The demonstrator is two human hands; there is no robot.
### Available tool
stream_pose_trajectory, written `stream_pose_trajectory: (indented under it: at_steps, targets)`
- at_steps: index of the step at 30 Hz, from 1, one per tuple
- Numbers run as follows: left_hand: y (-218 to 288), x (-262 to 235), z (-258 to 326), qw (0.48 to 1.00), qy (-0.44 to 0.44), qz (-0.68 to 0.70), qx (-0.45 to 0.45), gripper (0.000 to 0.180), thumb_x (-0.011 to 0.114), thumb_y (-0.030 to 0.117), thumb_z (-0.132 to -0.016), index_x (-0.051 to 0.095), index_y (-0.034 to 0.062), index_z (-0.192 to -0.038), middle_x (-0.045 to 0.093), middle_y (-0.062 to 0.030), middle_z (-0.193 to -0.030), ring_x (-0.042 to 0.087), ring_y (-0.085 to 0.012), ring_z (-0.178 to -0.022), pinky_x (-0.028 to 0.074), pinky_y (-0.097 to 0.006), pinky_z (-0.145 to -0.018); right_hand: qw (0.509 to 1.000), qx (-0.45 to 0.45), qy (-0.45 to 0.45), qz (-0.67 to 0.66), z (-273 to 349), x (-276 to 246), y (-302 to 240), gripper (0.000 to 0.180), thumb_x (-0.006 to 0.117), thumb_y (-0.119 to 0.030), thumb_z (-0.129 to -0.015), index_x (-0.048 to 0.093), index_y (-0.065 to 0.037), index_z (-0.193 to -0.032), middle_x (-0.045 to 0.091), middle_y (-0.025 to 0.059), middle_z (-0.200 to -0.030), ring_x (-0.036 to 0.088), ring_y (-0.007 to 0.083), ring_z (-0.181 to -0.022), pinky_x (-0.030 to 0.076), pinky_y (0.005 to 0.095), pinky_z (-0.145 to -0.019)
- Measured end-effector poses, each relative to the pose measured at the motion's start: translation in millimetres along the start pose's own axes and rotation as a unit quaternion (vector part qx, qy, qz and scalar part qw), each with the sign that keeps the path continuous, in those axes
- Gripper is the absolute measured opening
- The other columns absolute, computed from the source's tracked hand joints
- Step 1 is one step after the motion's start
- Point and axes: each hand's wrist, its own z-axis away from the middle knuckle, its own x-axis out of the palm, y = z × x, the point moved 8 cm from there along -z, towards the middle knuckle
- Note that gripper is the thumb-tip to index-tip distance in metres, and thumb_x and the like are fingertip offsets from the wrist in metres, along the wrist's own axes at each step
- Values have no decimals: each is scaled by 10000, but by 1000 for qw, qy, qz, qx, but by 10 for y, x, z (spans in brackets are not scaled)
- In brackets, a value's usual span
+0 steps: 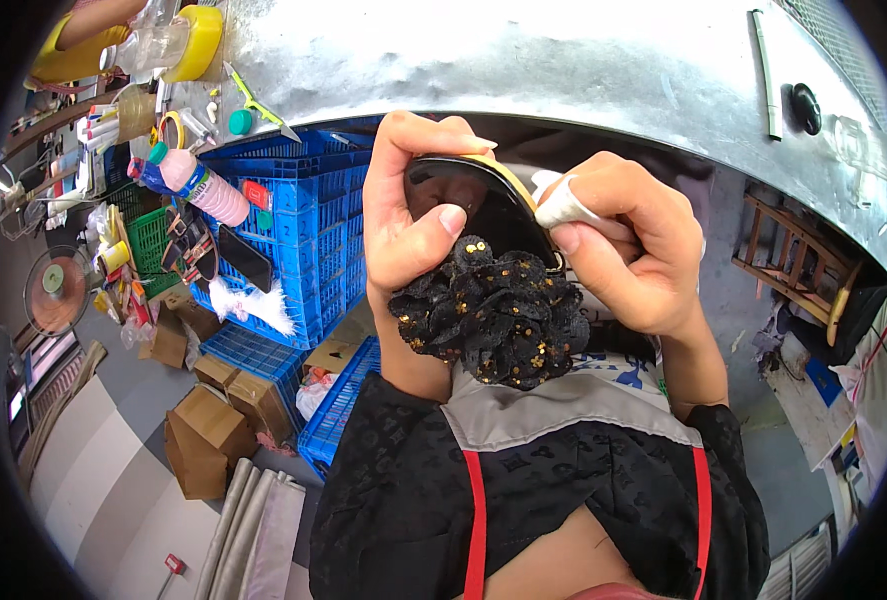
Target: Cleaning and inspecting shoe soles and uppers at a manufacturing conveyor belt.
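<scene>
My left hand (400, 230) grips a glossy black sandal (519, 214) with a pale yellow edge, its thumb pressed on the shiny face. A large black fabric flower (503, 325) flecked with gold sequins sits on the sandal's side nearest my body. Pinched in my right hand (648, 245) is a small white cloth (567, 206), touching the sandal's right-hand edge. Both hands are raised in front of my apron (553, 415), just off the near edge of the metal table. Whatever lies under the flower is hidden.
The metal table (563, 60) spans the top, with a yellow-based bottle (195, 45) and a green-handled knife (258, 102) at left. Stacked blue crates (308, 235) stand left of my arm, with a pink bottle (203, 188) and a phone (244, 258). A wooden stool (793, 260) is at right.
</scene>
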Motion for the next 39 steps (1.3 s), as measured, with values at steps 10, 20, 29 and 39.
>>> stream_pose_trajectory:
  at_steps: [10,20,29,39]
  targets:
    - [129,-14,-81,989,-20,-119,-87,323,609,34,-724,534,-17,-1034,582,-91,-904,529,-109,-783,440,-255,-727,999,-8,-7,44,-2,8,-110,215,597,126,-797,648,50,-991,678,153,-926,618,155,-771,480,253,-698]
    - [92,170,-36,996,21,-21,-83,526,493,364,-842,558,-82,-1114,673,-224,-959,684,-253,-872,553,-332,-777,995,-45,15,88,-57,-68,-189,252,631,149,-776,661,43,-1002,679,149,-925,633,164,-776,488,251,-683]
    - [85,323,-86,984,62,-113,-126,512,374,378,-989,632,-48,-1110,682,-107,-986,633,-146,-907,482,-269,-835,892,-193,-168,372,-398,-27,-528,282,771,33,-671,713,-25,-941,655,89,-869,641,222,-658,503,301,-570]
    - [38,299,-140,968,42,-237,-66,539,261,368,-1062,621,-31,-1099,667,-113,-753,602,-153,-732,462,-296,-705,709,-343,-257,560,-325,235,-620,285,658,-143,-614,658,-45,-881,491,7,-752,525,124,-621,428,273,-504]
